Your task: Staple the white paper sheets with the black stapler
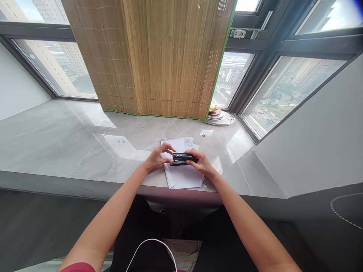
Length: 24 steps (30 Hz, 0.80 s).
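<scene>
A black stapler lies sideways between my two hands, above white sheets of paper. My right hand is wrapped round its right end, thumb on the near side. At its left end, the thumb and curved fingers of my left hand close in on the stapler's tip. The stapler's upper arm and lower base are slightly apart at that end. Under the hands, the paper rests on the grey marble-look sill; a patch of dense print or pattern shows at its top right corner.
Beyond the paper, small dark pieces lie on the sill. A stack of plates stands in the right corner by the window. A bamboo blind hangs down to the sill. A white cable loops in front of my lap.
</scene>
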Available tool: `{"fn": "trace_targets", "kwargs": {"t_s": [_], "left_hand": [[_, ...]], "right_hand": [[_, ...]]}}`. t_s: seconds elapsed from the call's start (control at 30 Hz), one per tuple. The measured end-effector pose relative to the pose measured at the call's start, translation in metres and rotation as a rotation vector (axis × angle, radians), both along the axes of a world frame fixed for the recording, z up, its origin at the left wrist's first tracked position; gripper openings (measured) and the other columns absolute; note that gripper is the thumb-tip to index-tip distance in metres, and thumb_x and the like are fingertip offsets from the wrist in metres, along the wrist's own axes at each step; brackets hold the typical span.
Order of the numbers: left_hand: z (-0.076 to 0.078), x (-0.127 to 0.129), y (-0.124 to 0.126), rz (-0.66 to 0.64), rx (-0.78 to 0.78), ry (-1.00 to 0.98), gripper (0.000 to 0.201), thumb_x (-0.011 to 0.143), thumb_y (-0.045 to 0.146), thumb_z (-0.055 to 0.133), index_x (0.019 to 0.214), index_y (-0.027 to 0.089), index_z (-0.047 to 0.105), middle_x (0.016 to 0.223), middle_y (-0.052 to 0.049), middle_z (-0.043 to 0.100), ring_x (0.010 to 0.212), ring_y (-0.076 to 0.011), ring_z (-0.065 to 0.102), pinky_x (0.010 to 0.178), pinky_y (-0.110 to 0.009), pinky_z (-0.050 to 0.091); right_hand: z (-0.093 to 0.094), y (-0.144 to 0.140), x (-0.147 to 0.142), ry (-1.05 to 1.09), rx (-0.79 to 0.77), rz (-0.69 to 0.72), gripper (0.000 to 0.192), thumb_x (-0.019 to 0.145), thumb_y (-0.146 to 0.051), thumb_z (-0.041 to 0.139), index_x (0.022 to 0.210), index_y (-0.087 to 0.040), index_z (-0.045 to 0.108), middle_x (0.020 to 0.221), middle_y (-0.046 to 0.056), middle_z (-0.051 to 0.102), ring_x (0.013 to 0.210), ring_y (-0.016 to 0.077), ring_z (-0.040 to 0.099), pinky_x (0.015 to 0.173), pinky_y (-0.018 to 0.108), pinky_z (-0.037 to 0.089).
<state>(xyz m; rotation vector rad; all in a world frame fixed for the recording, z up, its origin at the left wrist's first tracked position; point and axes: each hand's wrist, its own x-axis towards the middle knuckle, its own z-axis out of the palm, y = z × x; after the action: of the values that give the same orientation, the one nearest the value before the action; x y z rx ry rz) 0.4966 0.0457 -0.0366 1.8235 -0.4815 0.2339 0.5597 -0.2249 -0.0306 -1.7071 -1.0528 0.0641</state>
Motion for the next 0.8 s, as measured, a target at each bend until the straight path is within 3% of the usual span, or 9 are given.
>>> {"fn": "trace_targets", "kwargs": {"t_s": [0.17, 0.33, 0.5, 0.67, 0.8], "left_hand": [[0.000, 0.001, 0.001, -0.082, 0.120, 0.017, 0.062, 0.072, 0.041, 0.091, 0.121, 0.024, 0.058, 0.126, -0.010, 0.063, 0.103, -0.0244, 0.071, 0.070, -0.029, 0.056], [0.003, 0.003, 0.003, 0.080, 0.280, -0.131, 0.051, 0.075, 0.046, 0.088, 0.113, 0.023, 0.063, 0.122, -0.010, 0.064, 0.118, -0.0270, 0.061, 0.098, -0.039, 0.051], [0.007, 0.000, 0.000, 0.133, 0.508, -0.110, 0.021, 0.093, 0.042, 0.069, 0.106, 0.024, 0.071, 0.131, -0.010, 0.061, 0.128, -0.0282, 0.055, 0.114, -0.047, 0.040], [0.000, 0.005, -0.001, 0.149, 0.608, -0.060, 0.027, 0.091, 0.044, 0.069, 0.109, 0.025, 0.074, 0.134, -0.010, 0.063, 0.132, -0.0319, 0.052, 0.117, -0.051, 0.037], [-0.006, 0.010, 0.001, 0.145, 0.639, -0.032, 0.033, 0.091, 0.048, 0.068, 0.114, 0.025, 0.073, 0.136, -0.010, 0.061, 0.132, -0.0331, 0.052, 0.118, -0.052, 0.034]], "right_hand": [[-0.003, 0.006, -0.002, -0.056, -0.073, 0.099, 0.032, 0.094, -0.042, 0.072, 0.121, -0.024, 0.073, 0.100, 0.007, 0.071, 0.090, 0.0214, 0.064, 0.082, 0.035, 0.051], [-0.003, -0.004, -0.002, 0.014, 0.015, -0.011, 0.034, 0.091, -0.044, 0.073, 0.118, -0.022, 0.074, 0.099, 0.007, 0.072, 0.090, 0.0219, 0.065, 0.080, 0.035, 0.054], [-0.005, -0.062, 0.012, 0.155, 0.059, -0.270, 0.042, 0.087, -0.047, 0.076, 0.119, -0.020, 0.074, 0.109, 0.008, 0.074, 0.101, 0.0270, 0.069, 0.088, 0.042, 0.059], [-0.010, -0.127, 0.028, 0.082, -0.064, -0.386, 0.042, 0.083, -0.048, 0.078, 0.115, -0.020, 0.077, 0.108, 0.008, 0.075, 0.102, 0.0286, 0.069, 0.092, 0.047, 0.057], [-0.011, -0.137, 0.027, 0.095, -0.133, -0.345, 0.041, 0.087, -0.046, 0.076, 0.117, -0.020, 0.077, 0.108, 0.008, 0.074, 0.102, 0.0276, 0.067, 0.094, 0.046, 0.055]]}}
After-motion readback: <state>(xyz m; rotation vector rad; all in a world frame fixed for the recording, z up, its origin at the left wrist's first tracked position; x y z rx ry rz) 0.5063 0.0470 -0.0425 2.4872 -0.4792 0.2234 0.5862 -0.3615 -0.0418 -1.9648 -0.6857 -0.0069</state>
